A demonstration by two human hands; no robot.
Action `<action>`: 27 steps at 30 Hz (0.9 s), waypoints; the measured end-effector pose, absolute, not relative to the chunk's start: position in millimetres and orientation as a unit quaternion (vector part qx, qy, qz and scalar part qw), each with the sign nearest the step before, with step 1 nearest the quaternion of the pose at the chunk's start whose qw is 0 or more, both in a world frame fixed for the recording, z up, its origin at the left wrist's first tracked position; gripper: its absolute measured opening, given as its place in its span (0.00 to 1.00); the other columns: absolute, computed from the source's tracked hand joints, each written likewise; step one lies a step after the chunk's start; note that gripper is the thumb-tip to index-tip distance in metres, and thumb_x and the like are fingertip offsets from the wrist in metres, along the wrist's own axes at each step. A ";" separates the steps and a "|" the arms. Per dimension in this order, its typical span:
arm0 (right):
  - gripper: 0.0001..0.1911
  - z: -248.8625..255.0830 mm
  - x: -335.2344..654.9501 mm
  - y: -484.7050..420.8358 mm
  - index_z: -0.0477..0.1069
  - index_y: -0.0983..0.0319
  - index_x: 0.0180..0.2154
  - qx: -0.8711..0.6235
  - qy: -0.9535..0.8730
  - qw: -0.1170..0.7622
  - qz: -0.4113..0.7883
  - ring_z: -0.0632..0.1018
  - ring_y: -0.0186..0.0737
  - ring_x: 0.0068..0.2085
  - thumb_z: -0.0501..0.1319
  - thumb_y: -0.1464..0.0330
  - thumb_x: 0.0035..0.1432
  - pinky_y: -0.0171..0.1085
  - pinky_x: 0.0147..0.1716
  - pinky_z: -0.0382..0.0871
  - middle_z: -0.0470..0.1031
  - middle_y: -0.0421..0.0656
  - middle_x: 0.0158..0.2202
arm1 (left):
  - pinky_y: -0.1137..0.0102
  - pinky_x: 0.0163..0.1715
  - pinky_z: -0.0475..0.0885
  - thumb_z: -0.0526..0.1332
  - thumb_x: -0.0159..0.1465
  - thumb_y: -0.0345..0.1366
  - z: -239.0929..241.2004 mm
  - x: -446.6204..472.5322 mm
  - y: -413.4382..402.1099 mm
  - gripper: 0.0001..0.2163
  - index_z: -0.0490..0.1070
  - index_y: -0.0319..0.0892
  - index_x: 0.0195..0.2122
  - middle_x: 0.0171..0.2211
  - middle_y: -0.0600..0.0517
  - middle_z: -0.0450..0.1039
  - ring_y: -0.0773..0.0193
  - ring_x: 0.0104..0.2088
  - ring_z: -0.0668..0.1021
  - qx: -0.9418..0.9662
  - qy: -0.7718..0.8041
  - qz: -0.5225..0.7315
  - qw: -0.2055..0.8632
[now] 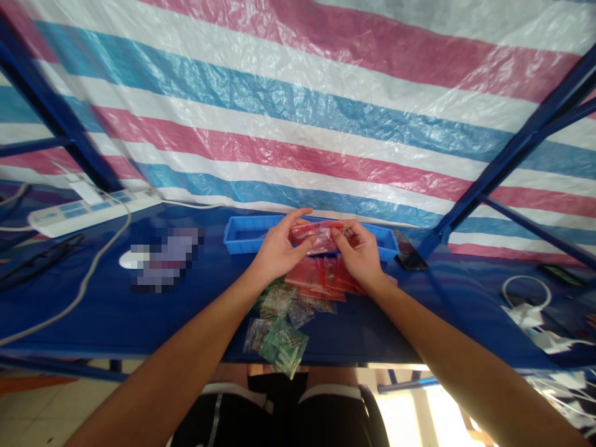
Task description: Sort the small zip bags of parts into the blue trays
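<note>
My left hand [285, 243] and my right hand [357, 248] hold a small red-and-clear plastic bag [319, 239] between them, fingers closed on its two sides. What the bag contains is too blurred to name. Behind and below the hands lies a long blue plastic tray [244, 234]. Several red plastic bags [314, 279] are piled on the table just under the hands. Nearer to me are clear bags [278, 300] with small brass-coloured pieces, and a green bag [285, 344] that reaches over the table's front edge.
On the blue table [223, 323], a white power strip [88, 211] with a trailing cable lies at the left, near a blurred-out item [167, 257]. A dark phone [410, 251] rests right of the tray. Further right is a coiled white cable [526, 292]. Striped sheeting [298, 124] hangs behind.
</note>
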State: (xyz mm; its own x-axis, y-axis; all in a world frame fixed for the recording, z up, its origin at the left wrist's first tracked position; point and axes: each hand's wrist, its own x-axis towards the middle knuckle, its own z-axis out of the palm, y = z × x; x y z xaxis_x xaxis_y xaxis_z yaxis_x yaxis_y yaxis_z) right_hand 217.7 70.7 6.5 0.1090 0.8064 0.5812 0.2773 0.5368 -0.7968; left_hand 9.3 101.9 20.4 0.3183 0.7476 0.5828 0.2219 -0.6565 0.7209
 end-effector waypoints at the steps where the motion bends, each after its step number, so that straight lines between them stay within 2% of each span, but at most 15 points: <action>1: 0.17 6.3 217.6 70.7 0.78 0.58 0.44 -0.430 -0.631 0.609 0.217 0.73 0.39 0.31 0.66 0.51 0.69 0.38 0.30 0.69 0.77 0.40 0.33 | 0.61 0.54 0.80 0.68 0.68 0.37 21.0 9.3 101.2 0.25 0.70 0.45 0.66 0.51 0.46 0.82 0.55 0.50 0.84 0.769 0.316 0.490 0.264; 4: 0.16 5.1 218.0 71.1 0.77 0.57 0.44 -0.425 -0.630 0.612 0.219 0.76 0.40 0.33 0.66 0.52 0.69 0.39 0.33 0.72 0.79 0.41 0.35 | 0.62 0.53 0.80 0.67 0.69 0.35 23.9 8.0 99.0 0.22 0.72 0.45 0.64 0.50 0.48 0.82 0.57 0.48 0.85 0.764 0.330 0.500 0.238; 8: 0.15 2.0 219.3 72.6 0.77 0.56 0.46 -0.418 -0.630 0.610 0.235 0.79 0.42 0.34 0.66 0.52 0.69 0.42 0.35 0.75 0.81 0.42 0.37 | 0.64 0.55 0.79 0.65 0.70 0.35 29.8 4.2 96.5 0.17 0.75 0.44 0.60 0.55 0.47 0.81 0.57 0.52 0.84 0.751 0.357 0.534 0.154; 13: 0.17 0.9 219.2 73.1 0.77 0.56 0.46 -0.427 -0.632 0.605 0.227 0.80 0.44 0.36 0.65 0.50 0.70 0.43 0.36 0.77 0.81 0.43 0.38 | 0.62 0.57 0.77 0.61 0.72 0.32 33.5 -0.8 97.2 0.10 0.79 0.43 0.51 0.49 0.48 0.82 0.58 0.51 0.82 0.767 0.341 0.539 0.069; 20: 0.16 3.4 218.3 71.5 0.78 0.57 0.46 -0.415 -0.634 0.608 0.237 0.80 0.43 0.35 0.65 0.52 0.70 0.42 0.37 0.75 0.81 0.43 0.36 | 0.58 0.59 0.75 0.58 0.69 0.27 17.6 -2.9 111.6 0.14 0.82 0.43 0.48 0.48 0.47 0.82 0.54 0.52 0.81 0.869 0.309 0.379 0.070; 27: 0.17 2.4 218.5 71.6 0.78 0.57 0.47 -0.417 -0.633 0.604 0.246 0.80 0.42 0.34 0.66 0.51 0.70 0.41 0.36 0.75 0.81 0.42 0.36 | 0.59 0.58 0.77 0.58 0.70 0.29 13.5 -2.2 115.7 0.16 0.83 0.45 0.53 0.50 0.47 0.81 0.54 0.52 0.82 0.877 0.313 0.358 0.072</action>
State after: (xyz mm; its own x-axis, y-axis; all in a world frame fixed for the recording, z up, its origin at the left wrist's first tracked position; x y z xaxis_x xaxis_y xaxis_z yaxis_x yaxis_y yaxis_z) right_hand 218.5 71.6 2.4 0.0771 0.8258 0.5586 0.2310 0.5302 -0.8158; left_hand -2.2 115.7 13.5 0.5475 0.6005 0.5828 0.4980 -0.7935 0.3497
